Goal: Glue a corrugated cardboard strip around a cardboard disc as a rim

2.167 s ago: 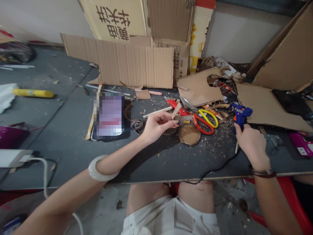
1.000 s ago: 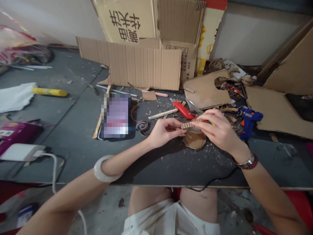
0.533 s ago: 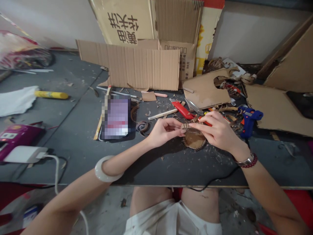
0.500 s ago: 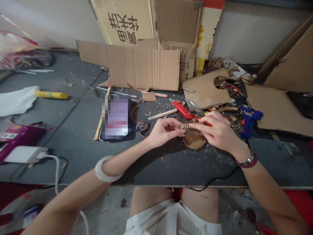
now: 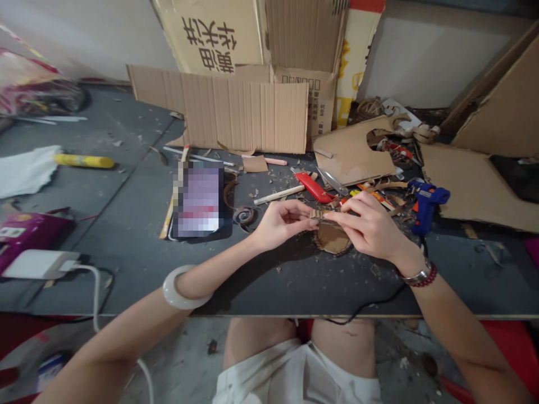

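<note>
Between the fingertips of my left hand [image 5: 280,224] and my right hand [image 5: 366,227] is a small strip of corrugated cardboard [image 5: 316,214]. Both hands pinch it, the left at its left end and the right at its right end. Just below the strip lies a round cardboard piece [image 5: 332,237] with a ridged edge; its upper part is hidden, and I cannot tell whether the strip is joined to it. Beyond the hands are a red utility knife [image 5: 315,188], a pair of scissors or blade [image 5: 332,180] and a pale pen-like stick [image 5: 278,195].
A blue glue gun [image 5: 428,205] stands right of my right hand, its cord running to the table edge. A phone [image 5: 197,199] lies to the left. Cardboard sheets [image 5: 246,115] lean at the back. A yellow-handled brush-like tool [image 5: 84,161] and white charger [image 5: 40,264] are farther left.
Both hands keep their pinch on the cardboard strip, which has tilted slightly. The whole view has shifted a little; nothing else has visibly moved.
</note>
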Action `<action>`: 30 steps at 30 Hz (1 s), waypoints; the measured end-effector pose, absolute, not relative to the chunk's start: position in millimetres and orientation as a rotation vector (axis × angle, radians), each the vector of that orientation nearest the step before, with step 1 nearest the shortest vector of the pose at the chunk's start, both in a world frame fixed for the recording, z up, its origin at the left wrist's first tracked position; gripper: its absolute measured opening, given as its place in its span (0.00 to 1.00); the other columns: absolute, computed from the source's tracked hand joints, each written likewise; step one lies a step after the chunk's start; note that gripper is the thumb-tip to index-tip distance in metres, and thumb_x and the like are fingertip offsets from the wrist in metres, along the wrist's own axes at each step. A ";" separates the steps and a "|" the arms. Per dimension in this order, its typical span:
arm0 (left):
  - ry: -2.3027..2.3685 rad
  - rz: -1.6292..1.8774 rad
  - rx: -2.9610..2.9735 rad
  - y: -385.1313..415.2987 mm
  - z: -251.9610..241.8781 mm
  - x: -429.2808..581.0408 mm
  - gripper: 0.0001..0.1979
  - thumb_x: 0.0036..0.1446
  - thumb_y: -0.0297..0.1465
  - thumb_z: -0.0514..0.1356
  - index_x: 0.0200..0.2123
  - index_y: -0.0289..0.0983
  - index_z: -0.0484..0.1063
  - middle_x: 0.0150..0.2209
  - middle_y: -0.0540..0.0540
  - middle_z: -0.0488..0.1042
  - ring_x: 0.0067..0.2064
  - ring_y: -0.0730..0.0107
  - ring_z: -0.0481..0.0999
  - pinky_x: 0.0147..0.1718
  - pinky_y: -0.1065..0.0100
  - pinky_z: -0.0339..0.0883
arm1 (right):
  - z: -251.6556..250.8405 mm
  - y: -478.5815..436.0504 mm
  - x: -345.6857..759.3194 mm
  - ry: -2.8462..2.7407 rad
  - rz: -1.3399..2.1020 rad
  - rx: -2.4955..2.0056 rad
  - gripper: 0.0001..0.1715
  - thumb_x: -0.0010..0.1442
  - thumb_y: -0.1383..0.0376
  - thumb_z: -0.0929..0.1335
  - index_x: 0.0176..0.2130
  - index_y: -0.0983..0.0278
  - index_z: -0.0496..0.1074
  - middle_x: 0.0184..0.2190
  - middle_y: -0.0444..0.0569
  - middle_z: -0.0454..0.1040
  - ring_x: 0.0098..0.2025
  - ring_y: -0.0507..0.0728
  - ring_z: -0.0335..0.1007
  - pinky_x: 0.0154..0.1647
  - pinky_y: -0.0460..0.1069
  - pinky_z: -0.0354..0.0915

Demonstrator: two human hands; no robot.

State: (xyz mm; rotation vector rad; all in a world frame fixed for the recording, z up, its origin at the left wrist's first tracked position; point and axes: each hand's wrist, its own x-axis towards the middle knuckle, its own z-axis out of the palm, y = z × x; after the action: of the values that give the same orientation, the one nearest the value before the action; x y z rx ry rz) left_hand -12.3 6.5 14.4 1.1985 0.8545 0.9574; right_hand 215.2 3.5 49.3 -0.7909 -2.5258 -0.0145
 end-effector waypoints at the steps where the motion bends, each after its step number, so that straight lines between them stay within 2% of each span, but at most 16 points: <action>1: 0.854 0.960 1.200 6.7 14.5 -12.4 0.14 0.44 0.31 0.71 0.33 0.32 0.73 0.29 0.46 0.80 0.31 0.69 0.81 0.36 0.66 0.78 | 48.6 3.7 215.4 -2.515 -0.009 -0.790 0.18 0.62 0.70 0.62 0.49 0.62 0.74 0.34 0.51 0.70 0.39 0.58 0.60 0.42 0.55 0.64; 7: 0.854 0.992 1.292 6.3 12.7 -12.4 0.14 0.45 0.32 0.70 0.34 0.32 0.73 0.31 0.46 0.80 0.32 0.69 0.81 0.38 0.66 0.78 | 43.6 5.0 210.7 -2.323 0.134 -0.815 0.12 0.61 0.66 0.66 0.44 0.57 0.75 0.46 0.51 0.70 0.49 0.60 0.63 0.50 0.60 0.63; 12: 0.841 1.027 1.420 4.9 8.9 -12.6 0.14 0.47 0.32 0.70 0.36 0.32 0.74 0.35 0.43 0.81 0.37 0.66 0.82 0.41 0.65 0.77 | 40.9 5.7 205.2 -2.055 0.418 -0.962 0.03 0.59 0.63 0.69 0.35 0.60 0.74 0.40 0.49 0.73 0.46 0.57 0.68 0.49 0.57 0.64; 17: 0.874 1.059 1.542 4.7 7.2 -14.5 0.13 0.49 0.33 0.68 0.38 0.32 0.74 0.36 0.42 0.80 0.37 0.66 0.82 0.38 0.68 0.78 | 39.1 7.6 206.6 -2.026 0.619 -1.115 0.13 0.55 0.57 0.72 0.40 0.60 0.75 0.44 0.50 0.73 0.48 0.58 0.68 0.48 0.56 0.65; 22: 0.852 1.097 1.592 5.1 6.4 -14.8 0.12 0.51 0.33 0.67 0.38 0.32 0.75 0.37 0.41 0.80 0.37 0.66 0.82 0.37 0.70 0.78 | 36.7 7.0 205.5 -2.074 0.662 -1.106 0.10 0.56 0.58 0.71 0.38 0.60 0.77 0.45 0.49 0.73 0.51 0.58 0.67 0.54 0.58 0.62; 30: 0.876 1.126 1.682 3.6 8.8 -13.7 0.11 0.52 0.32 0.65 0.37 0.32 0.75 0.36 0.42 0.80 0.36 0.67 0.82 0.37 0.70 0.79 | 32.6 7.1 203.0 -2.013 0.716 -1.082 0.07 0.56 0.60 0.72 0.35 0.60 0.78 0.43 0.48 0.75 0.50 0.57 0.68 0.53 0.58 0.62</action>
State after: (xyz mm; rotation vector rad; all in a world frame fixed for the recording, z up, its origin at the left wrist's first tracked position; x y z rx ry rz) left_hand -13.7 3.6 8.8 1.6823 0.8759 1.1256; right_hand 203.0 7.1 32.6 -1.0821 -2.0134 0.7163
